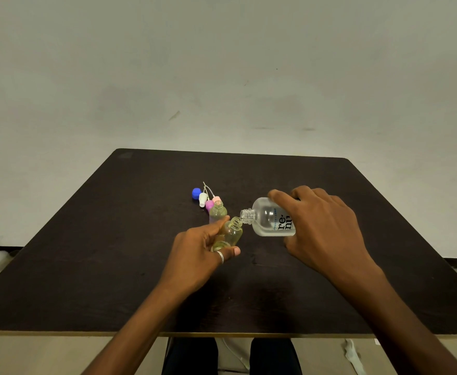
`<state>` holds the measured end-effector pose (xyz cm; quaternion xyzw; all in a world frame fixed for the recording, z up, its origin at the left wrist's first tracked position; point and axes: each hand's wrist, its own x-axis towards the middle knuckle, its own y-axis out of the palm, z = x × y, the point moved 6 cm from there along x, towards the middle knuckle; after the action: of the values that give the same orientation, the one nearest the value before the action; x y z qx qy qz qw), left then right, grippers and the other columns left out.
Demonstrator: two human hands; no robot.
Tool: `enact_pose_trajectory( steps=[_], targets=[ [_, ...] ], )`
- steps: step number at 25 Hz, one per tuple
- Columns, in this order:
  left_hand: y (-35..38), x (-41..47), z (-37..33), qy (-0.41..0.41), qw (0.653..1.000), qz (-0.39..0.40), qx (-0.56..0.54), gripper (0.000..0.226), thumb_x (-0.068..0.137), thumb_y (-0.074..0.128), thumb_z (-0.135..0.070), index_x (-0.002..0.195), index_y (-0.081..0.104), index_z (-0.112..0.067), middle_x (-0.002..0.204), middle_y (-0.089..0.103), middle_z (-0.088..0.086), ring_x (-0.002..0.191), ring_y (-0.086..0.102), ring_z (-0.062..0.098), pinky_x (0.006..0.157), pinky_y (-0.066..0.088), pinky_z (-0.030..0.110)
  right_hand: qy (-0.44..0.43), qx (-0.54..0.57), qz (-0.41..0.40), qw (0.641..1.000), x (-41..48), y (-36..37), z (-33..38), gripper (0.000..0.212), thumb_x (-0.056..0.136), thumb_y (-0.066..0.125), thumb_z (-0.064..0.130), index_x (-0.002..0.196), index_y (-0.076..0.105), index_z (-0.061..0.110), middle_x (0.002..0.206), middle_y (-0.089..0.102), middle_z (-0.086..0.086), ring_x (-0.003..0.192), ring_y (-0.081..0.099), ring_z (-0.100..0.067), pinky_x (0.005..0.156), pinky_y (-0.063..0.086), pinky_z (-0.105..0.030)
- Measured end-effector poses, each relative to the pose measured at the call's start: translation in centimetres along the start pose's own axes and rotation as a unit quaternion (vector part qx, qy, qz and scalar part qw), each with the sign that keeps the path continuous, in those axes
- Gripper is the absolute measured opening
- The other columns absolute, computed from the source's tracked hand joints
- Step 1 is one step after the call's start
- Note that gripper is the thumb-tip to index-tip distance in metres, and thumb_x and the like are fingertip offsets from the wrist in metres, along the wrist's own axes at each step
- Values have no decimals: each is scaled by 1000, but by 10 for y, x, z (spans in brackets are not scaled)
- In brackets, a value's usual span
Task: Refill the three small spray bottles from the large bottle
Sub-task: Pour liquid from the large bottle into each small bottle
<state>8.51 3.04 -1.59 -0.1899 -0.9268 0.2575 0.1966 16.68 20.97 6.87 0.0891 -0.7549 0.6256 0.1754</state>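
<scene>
My right hand (322,226) grips the large clear bottle (269,216), tipped on its side with its open neck pointing left. That neck touches the open mouth of a small clear bottle (231,232), which my left hand (203,250) holds tilted toward it between thumb and fingers. A second small bottle (218,211) stands upright and uncapped just behind. Whether a third small bottle stands behind these I cannot tell.
On the dark table (113,239), behind the bottles, lie a blue cap (196,193), a white spray head (202,199) with thin tube, a pink spray head (216,198) and a purple one (209,204). A pale wall stands behind the table.
</scene>
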Motion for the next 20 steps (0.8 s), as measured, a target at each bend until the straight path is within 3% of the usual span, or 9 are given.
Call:
enact_pose_trajectory(
  steps=[5,11,16,20],
  targets=[
    [0,0,0,1,1000,1,-5,62,76,84,-33,133,61,-35,113,72,-21,104,62,-12,96,48,13,-1,-1,0,1000,0,1,0,77,74,76,37,140,35,40,119,58,2,107,57,-21,86,47,-34],
    [1,0,1,0,1000,6,-4,61,77,83,-31,133,60,-35,111,72,-21,101,62,-14,89,42,1,1,-1,-1,1000,0,-1,1,77,76,74,36,141,33,41,121,57,3,108,56,-20,86,46,-33],
    [1,-1,1,-1,1000,3,-15,63,76,84,-30,134,60,-34,113,72,-20,104,63,-12,98,47,14,0,-5,-3,1000,0,1,1,76,74,76,36,139,37,40,116,59,3,104,58,-20,83,47,-33],
    [0,-1,1,-1,1000,-1,-14,61,76,84,-29,132,62,-34,110,71,-24,100,61,-16,92,43,3,3,-15,-9,1000,-1,1,0,75,71,76,34,136,40,40,113,60,3,101,59,-21,81,47,-33]
  ],
)
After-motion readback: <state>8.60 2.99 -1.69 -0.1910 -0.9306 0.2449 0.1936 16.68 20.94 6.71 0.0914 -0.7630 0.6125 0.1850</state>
